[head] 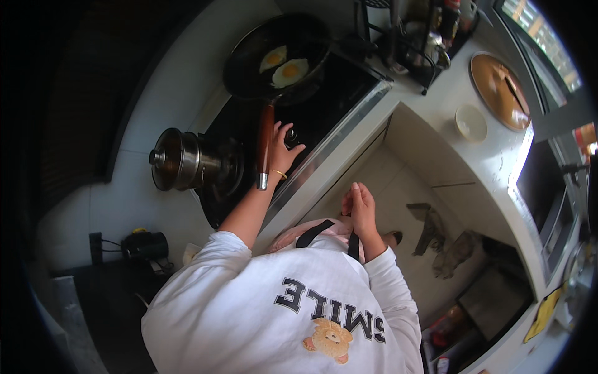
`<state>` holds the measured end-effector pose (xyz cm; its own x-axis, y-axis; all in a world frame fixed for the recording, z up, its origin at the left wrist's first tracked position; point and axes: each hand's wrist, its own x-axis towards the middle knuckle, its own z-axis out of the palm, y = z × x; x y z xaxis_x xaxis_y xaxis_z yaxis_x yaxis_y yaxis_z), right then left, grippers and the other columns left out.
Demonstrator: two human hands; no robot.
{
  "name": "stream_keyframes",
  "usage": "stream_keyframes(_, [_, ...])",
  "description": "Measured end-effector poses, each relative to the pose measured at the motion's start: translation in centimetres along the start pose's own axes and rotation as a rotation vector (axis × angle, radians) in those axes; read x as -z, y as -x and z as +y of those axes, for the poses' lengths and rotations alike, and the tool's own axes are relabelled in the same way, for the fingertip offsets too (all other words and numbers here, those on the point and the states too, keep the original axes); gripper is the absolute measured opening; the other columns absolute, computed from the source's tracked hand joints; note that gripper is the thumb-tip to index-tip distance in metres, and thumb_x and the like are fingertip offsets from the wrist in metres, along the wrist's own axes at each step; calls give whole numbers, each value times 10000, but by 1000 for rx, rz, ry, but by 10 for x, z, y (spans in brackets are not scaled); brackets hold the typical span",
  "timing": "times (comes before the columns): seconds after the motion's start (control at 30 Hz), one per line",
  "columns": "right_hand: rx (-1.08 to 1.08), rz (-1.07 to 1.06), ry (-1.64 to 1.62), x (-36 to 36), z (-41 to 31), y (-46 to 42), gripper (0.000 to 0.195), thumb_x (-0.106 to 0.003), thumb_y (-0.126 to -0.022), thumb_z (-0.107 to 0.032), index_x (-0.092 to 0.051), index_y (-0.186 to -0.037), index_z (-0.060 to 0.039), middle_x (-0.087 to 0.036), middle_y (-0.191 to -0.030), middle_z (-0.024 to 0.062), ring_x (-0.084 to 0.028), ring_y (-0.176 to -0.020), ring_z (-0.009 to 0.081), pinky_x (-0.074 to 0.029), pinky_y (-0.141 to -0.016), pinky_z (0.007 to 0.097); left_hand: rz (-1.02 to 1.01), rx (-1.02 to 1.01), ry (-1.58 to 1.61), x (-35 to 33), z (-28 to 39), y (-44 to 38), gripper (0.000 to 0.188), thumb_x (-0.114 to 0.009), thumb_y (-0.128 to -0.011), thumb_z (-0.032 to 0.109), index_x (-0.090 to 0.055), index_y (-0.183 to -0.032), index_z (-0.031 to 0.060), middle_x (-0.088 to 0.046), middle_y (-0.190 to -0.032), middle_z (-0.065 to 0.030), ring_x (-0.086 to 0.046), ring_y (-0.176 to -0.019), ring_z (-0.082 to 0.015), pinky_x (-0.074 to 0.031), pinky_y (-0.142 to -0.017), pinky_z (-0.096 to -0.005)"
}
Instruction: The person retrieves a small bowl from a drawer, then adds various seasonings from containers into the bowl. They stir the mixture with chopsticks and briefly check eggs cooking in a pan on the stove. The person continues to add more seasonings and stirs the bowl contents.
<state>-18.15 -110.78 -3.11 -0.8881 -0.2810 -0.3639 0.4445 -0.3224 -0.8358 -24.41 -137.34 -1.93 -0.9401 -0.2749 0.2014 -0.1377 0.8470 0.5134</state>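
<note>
A dark frying pan (252, 61) with a reddish-brown handle (266, 135) sits on the black gas cooktop (345, 89). Two fried eggs (289, 71) with whole yolks lie in it, side by side. Under and just right of the pan handle, my left hand (286, 147) reaches over the cooktop, thumb and fingers apart around a small black control knob (291, 135); whether they touch it I cannot tell. My right hand (360, 205) is in front of my body with its fingers curled together, and nothing can be made out in it.
A lidded steel pot (187, 160) stands at the left of the cooktop. On the counter to the right are a white bowl (471, 123) and a brown pan lid (497, 89). A black rack (423, 61) with utensils and bottles stands behind. A sink (544, 201) is at far right.
</note>
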Motion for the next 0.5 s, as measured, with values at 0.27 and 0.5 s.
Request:
stream_keyframes(0.27, [-27, -77, 108, -1, -14, 2, 358, -447, -1023, -354, -491, -780, -96, -535, -638, 22, -491, -486, 96, -414, -459, 232, -13, -83, 142, -4, 40, 47, 684, -831, -666, 152, -531, -1280, 183, -378, -1435, -118, -392, -1291, -360, -362, -1066, -450])
stream_keyframes(0.5, [-44, -110, 156, 21, -43, 13, 339, -459, -1027, -305, -482, -771, -85, -512, -605, 8, -469, -481, 86, -393, -459, 224, -20, -121, 185, -13, 92, 74, 584, -797, -698, 156, -562, -1233, 149, -423, -1383, -119, -409, -1271, -349, -357, -1072, -429])
